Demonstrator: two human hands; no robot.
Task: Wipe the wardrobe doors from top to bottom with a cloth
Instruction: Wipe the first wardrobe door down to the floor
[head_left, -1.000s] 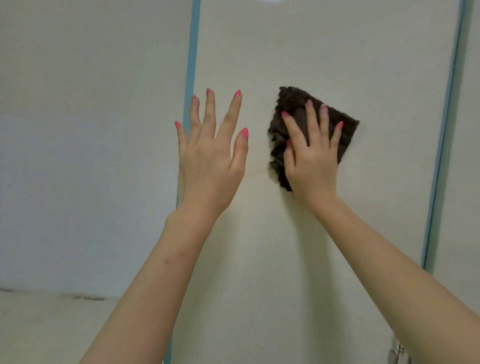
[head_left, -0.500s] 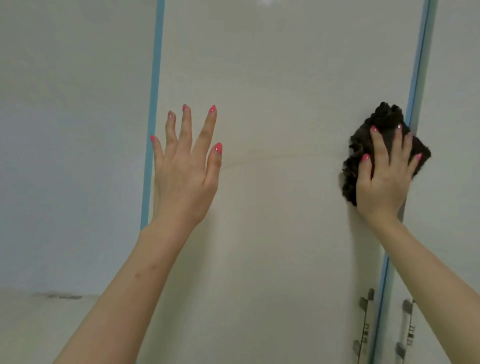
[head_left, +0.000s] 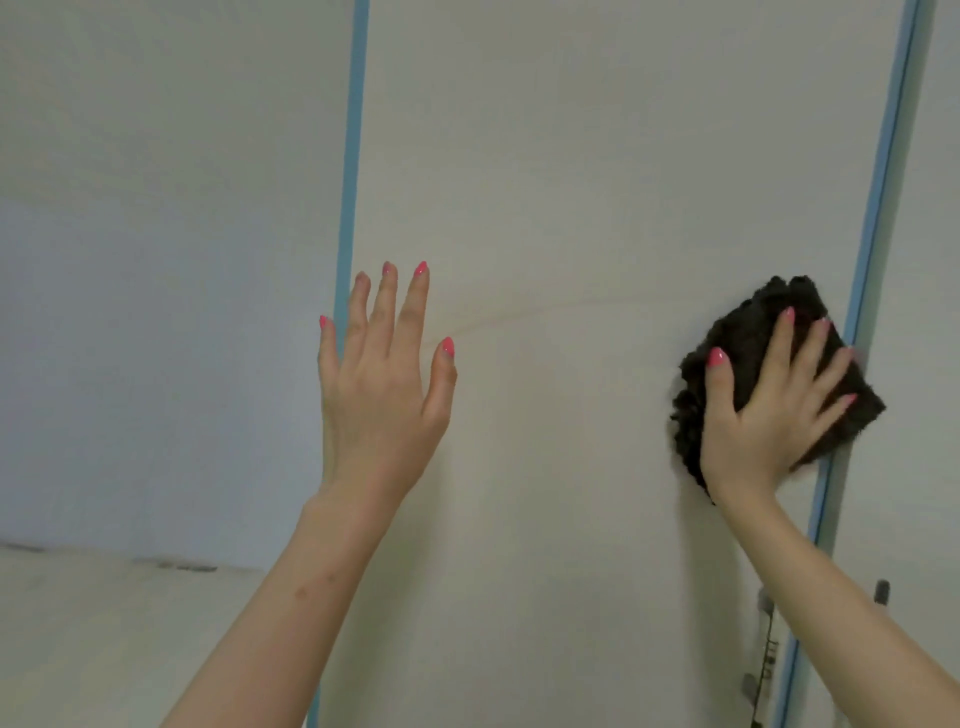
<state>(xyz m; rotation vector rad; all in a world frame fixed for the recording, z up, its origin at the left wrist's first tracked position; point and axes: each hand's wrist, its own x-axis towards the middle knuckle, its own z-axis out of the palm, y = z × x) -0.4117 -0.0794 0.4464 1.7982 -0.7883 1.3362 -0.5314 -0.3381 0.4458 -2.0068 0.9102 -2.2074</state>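
My right hand (head_left: 769, 410) presses the dark cloth (head_left: 748, 343) flat against the wardrobe door (head_left: 597, 182), fingers spread over it, at the right edge of the panel, where the cloth overlaps the blue edge strip (head_left: 878, 171). My left hand (head_left: 382, 384) is open and holds nothing, with the fingers spread near the left blue strip (head_left: 350, 156); I cannot tell if it touches the door.

I think the main risk is that the cloth is only pinned by the palm, not gripped. If the pressure drops during a downward stroke, it may slip and fall. The bunched left part of the cloth could also leave unwiped bands.

Lower on the right, the metal handles (head_left: 766, 649) stand in the way of a straight stroke down; the cloth may catch on them. A faint line (head_left: 519, 312) crosses the door between my hands.
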